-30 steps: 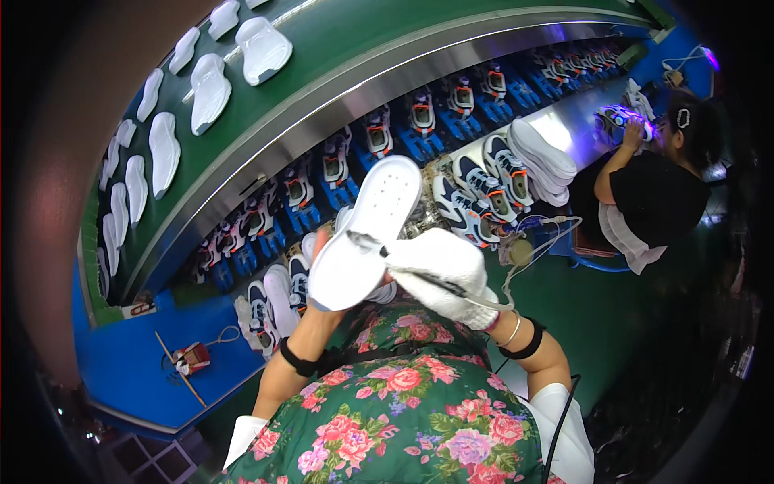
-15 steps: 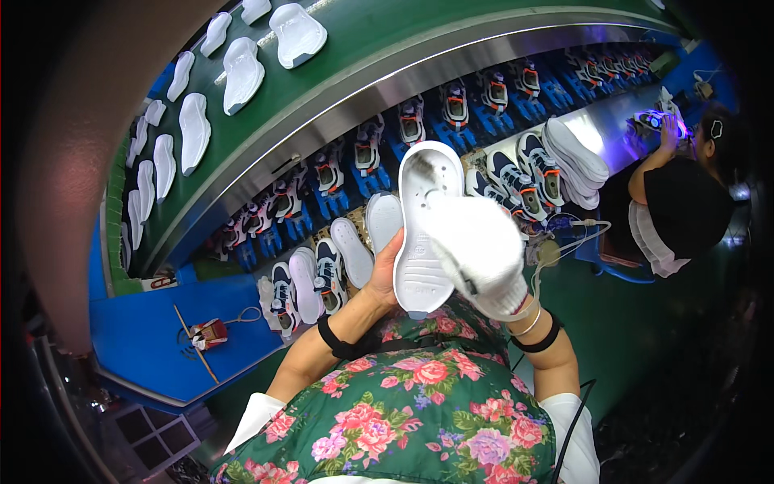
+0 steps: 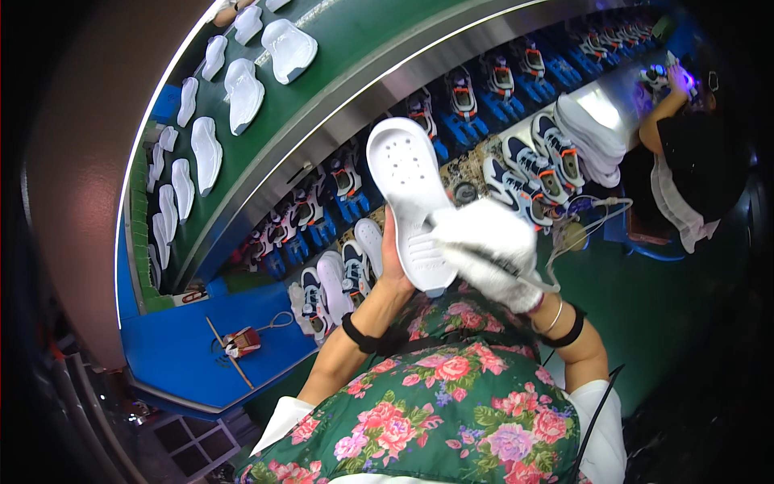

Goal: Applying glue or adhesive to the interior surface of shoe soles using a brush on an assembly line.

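A white shoe sole is tilted up in front of me, its hollow inner side with small holes and ridges showing. My left hand, bare, grips it by the left edge, with most of the fingers hidden behind it. My right hand, in a white glove, is closed over the sole's lower right part. A grey smear shows at its fingertips and a thin dark handle-like part lies in the palm; I cannot make out what this tool is. Just beyond the glove sits a small dark round pot.
White soles lie on a green conveyor belt. Below it, shoes ride on blue holders. Navy and white shoes and stacked white soles stand right. A blue table is left. A co-worker sits right.
The sole has moved slightly left and up and tilted more. My gloved hand has shifted from near its upper part to its lower ridged part. The view has turned a little.
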{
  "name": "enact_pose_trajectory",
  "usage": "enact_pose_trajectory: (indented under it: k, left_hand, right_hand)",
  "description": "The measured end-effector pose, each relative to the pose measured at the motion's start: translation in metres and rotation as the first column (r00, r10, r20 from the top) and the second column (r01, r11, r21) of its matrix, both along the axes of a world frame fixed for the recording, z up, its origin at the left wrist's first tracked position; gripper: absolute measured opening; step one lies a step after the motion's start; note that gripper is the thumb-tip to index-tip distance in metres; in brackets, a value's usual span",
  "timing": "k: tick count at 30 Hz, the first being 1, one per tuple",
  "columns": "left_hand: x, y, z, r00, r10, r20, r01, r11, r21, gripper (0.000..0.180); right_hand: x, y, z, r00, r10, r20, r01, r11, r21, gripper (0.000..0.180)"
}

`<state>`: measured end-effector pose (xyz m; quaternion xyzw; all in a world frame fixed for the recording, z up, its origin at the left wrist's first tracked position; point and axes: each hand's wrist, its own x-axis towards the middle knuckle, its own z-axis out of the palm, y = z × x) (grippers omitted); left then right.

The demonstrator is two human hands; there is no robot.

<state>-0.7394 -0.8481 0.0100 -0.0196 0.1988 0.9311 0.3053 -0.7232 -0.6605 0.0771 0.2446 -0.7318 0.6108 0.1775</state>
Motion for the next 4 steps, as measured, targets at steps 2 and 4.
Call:
enact_pose_trajectory:
  k: [2, 4]
  left_hand:
    - [-0.007, 0.009, 0.013, 0.997, 0.071, 0.018, -0.068, 0.987, -0.146, 0.091]
    - [-0.013, 0.006, 0.003, 0.999, -0.05, 0.013, 0.049, 0.998, 0.03, 0.096]
  right_hand:
    - [-0.001, 0.0, -0.003, 0.991, -0.094, -0.099, 0.106, 0.988, 0.114, 0.029]
    - [0.0, 0.002, -0.004, 0.985, -0.049, -0.165, 0.079, 0.981, 0.177, 0.029]
